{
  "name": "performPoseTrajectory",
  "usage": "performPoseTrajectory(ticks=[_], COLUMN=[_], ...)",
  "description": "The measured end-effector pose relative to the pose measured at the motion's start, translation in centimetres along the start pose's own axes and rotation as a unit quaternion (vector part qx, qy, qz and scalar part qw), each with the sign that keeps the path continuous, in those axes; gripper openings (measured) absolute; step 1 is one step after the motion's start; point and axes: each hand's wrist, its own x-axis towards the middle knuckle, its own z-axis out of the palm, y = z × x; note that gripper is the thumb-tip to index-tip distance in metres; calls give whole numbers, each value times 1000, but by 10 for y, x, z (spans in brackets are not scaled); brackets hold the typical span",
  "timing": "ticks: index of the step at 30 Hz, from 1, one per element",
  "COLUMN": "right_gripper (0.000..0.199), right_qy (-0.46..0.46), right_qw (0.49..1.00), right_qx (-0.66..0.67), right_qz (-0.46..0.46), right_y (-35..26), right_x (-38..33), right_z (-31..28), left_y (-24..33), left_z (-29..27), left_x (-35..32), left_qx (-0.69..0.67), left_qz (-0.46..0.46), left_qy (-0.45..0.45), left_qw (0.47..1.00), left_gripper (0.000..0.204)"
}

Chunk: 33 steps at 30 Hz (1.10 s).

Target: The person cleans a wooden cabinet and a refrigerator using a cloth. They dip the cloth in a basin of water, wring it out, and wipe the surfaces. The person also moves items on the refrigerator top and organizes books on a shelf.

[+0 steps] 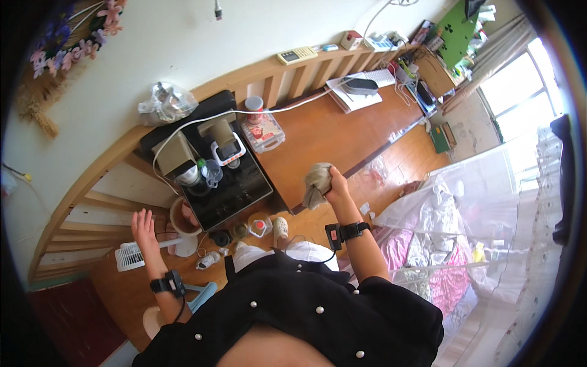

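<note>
A crumpled grey-beige cloth (316, 185) is bunched in my right hand (337, 185), whose fingers are closed round it. That hand is over the near edge of the brown desk (312, 131). Out to the left, my left hand (143, 230) holds nothing, its fingers spread and raised. Below it lies a white fan (129, 257), near a pinkish bin (183, 215). Left of the desk stands a black glossy-topped unit (241, 197) with a clear plastic cup (212, 174) and a white-framed device (229, 150) on it.
A clear plastic case (266, 133) and a lidded jar (254, 104) sit at the desk's left end. Farther right are papers with a dark pouch (359, 86). A white cable crosses above the desk. Bottles (260, 225) stand on the floor. A netted bed (449, 251) is at right.
</note>
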Motion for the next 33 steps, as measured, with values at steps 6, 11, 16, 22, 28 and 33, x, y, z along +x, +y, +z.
performPoseTrajectory(ticks=[6, 11, 16, 22, 28, 33], right_gripper=[55, 114, 105, 92, 95, 72], right_qy=[76, 105, 76, 105, 320, 309], right_qw=[868, 650, 587, 555, 560, 567], right_qx=[-330, -713, -738, -710, -685, -646], right_qz=[-364, -243, -325, -419, -338, -407], right_y=[3, 31, 39, -131, -309, -276], right_x=[63, 112, 172, 292, 415, 419], right_z=[-65, -55, -38, -118, -218, -172], left_y=[-7, -2, -29, -42, -60, -69], left_z=[-19, -2, 29, 95, 91, 144], left_x=[-32, -56, -90, -163, -197, -218], left_qx=[-115, -103, -122, -49, 55, 131], left_qz=[-100, -73, -90, -112, -87, -14], left_qy=[106, 133, 199, 277, 324, 319], left_qw=[983, 983, 968, 953, 940, 939], left_gripper=[47, 44, 43, 47, 54, 51])
